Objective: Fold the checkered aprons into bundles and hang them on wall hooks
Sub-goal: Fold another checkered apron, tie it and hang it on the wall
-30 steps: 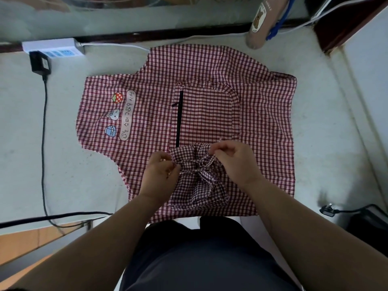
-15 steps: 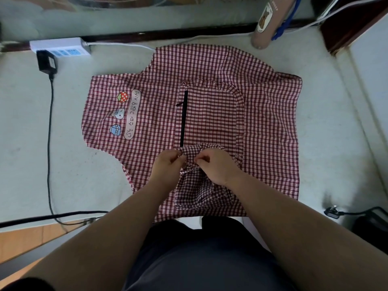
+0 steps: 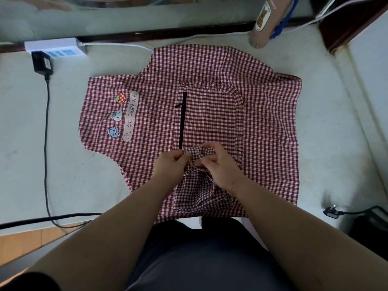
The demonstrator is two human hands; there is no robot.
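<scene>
Red-and-white checkered cloth apron (image 3: 262, 114) lay spread flat, face up, on a pale grey worktop (image 3: 84, 175), its near hem at the edge in front of the person folding it. Both hands met over the lower middle of the cloth, just below the apron's rounded patch pocket (image 3: 210, 118) and the foot of its black zip (image 3: 183, 120). The left hand (image 3: 170, 164) had thumb and fingers curled in a pinch on one end of a gathered strip of checked fabric (image 3: 199, 153); the right hand (image 3: 222, 169), fingers likewise curled, pinched the other end, the two almost touching. Below them a smaller checked panel (image 3: 195, 192) sat bunched on top of the main sheet. Whether the strip was a tie or a fold of the panel could not be told.

The work appeared to be at an early stage of the folding: the small part was being gathered or knotted while the body of the apron lay unfolded, and no hook was in sight. The next move would likely call for cinching the gathered piece and then bringing the wide sides in over it, keeping the cloth square so that the bundle holds.

A white power strip (image 3: 56, 47) with a black charger (image 3: 41, 63) and its black cable (image 3: 46, 143) lay to the left, well apart from the apron.
</scene>
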